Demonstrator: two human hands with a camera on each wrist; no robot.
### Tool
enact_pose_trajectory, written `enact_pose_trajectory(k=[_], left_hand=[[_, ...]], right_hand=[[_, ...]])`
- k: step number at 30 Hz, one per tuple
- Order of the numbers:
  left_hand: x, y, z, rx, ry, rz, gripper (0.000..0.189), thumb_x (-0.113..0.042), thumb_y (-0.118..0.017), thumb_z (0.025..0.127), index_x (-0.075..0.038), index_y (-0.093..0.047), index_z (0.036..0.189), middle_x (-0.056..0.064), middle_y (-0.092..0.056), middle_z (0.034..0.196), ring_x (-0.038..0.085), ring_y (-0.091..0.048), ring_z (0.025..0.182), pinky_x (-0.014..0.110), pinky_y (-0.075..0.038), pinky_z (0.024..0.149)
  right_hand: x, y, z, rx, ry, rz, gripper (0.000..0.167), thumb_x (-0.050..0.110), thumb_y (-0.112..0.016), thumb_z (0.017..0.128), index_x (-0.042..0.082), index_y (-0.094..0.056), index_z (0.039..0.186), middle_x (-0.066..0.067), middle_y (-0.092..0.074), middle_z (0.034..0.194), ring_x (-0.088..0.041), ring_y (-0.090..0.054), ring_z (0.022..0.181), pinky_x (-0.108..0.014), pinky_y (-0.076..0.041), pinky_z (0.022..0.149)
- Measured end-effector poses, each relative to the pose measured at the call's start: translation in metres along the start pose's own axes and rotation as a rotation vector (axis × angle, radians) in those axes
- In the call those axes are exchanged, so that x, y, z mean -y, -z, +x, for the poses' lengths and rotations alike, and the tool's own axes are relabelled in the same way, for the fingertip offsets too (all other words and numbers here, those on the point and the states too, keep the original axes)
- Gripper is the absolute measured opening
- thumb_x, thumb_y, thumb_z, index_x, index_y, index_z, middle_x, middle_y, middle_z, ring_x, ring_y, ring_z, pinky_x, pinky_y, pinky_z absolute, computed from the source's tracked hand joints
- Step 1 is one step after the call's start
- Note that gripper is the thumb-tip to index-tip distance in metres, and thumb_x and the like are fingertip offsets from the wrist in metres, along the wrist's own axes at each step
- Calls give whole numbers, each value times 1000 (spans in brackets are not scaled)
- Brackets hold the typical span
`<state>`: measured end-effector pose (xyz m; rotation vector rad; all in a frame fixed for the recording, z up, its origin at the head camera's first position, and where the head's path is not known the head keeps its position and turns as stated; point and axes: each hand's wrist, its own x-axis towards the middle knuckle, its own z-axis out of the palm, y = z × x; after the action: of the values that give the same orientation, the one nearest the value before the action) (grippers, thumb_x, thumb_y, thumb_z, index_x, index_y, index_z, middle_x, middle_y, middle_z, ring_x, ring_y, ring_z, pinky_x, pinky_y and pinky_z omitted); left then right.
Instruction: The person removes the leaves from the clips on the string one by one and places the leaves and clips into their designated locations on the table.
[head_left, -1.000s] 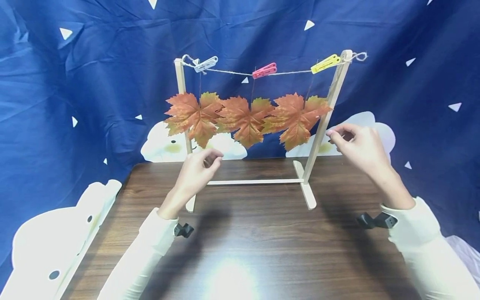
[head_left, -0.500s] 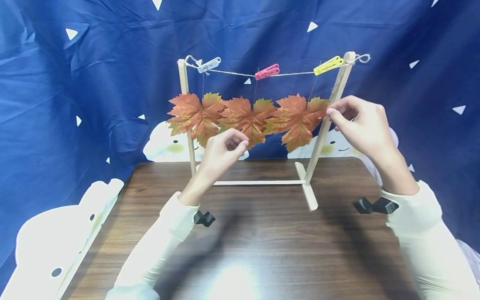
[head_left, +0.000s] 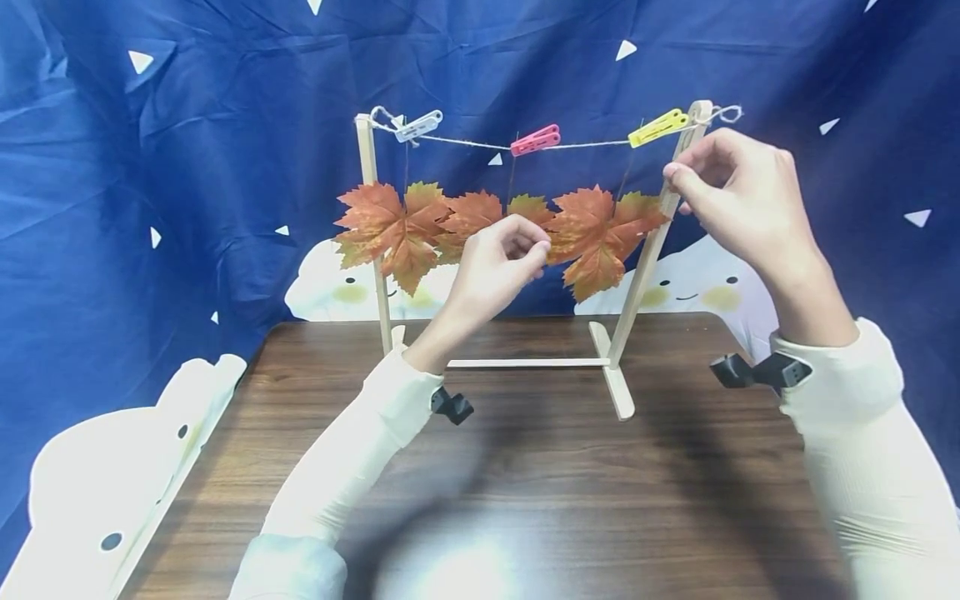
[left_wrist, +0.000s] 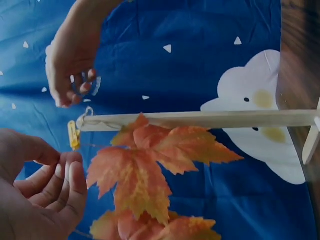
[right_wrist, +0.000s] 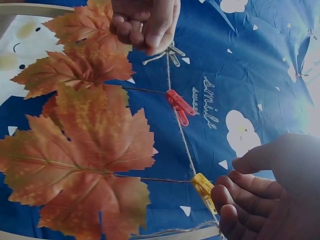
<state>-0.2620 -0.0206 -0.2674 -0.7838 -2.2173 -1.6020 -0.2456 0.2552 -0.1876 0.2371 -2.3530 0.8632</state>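
Three orange-red maple leaves hang by thin stems from a string across a wooden frame (head_left: pixel 645 275). A white clothespin (head_left: pixel 420 125) holds the left leaf (head_left: pixel 393 225), a pink clothespin (head_left: pixel 536 140) the middle leaf (head_left: pixel 472 212), a yellow clothespin (head_left: pixel 657 128) the right leaf (head_left: pixel 596 237). My left hand (head_left: pixel 498 262), fingers loosely bent and holding nothing, covers part of the middle leaf in the head view. My right hand (head_left: pixel 750 192) is beside the right post, also holding nothing; in the right wrist view its fingertips (right_wrist: pixel 223 192) overlap the yellow clothespin (right_wrist: pixel 204 190).
The frame stands at the back of a brown wooden table (head_left: pixel 570 483), its right foot (head_left: pixel 618 392) pointing forward. Behind it hangs a blue cloth (head_left: pixel 225 167) with white triangles and cloud faces. Loose string ends (head_left: pixel 727 113) curl from the right post's top.
My left hand has moved up and right, from below the left leaf to in front of the middle one. My right hand has risen along the right post. Leaves and clothespins have stayed put.
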Motion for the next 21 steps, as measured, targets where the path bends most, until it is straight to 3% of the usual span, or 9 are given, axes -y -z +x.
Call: enact_pose_trajectory(k=[7, 13, 21], left_hand=[[-8, -16, 19, -6, -6, -53, 4, -9, -68, 101, -6, -72, 102, 11, -75, 86, 28, -74, 74, 28, -61, 67], [-16, -24, 35, 8, 62, -56, 6, -11, -67, 103, -8, -72, 105, 7, -74, 87, 18, -70, 75, 25, -61, 70], [-21, -32, 53, 16, 96, -53, 9, -14, -65, 105, -8, -71, 105, 7, -75, 86, 17, -73, 75, 24, -61, 70]], right_hand=[[9, 5, 14, 16, 46, 25, 7, 30, -72, 99, 28, -67, 94, 32, -59, 69, 9, -55, 53, -14, -42, 58], [14, 6, 27, 20, 69, 53, 11, 27, -73, 99, 17, -73, 103, 33, -60, 75, 10, -56, 56, -10, -43, 56], [14, 8, 51, 51, 2, 113, 5, 28, -72, 100, 25, -73, 103, 29, -63, 81, 10, -62, 61, -5, -47, 58]])
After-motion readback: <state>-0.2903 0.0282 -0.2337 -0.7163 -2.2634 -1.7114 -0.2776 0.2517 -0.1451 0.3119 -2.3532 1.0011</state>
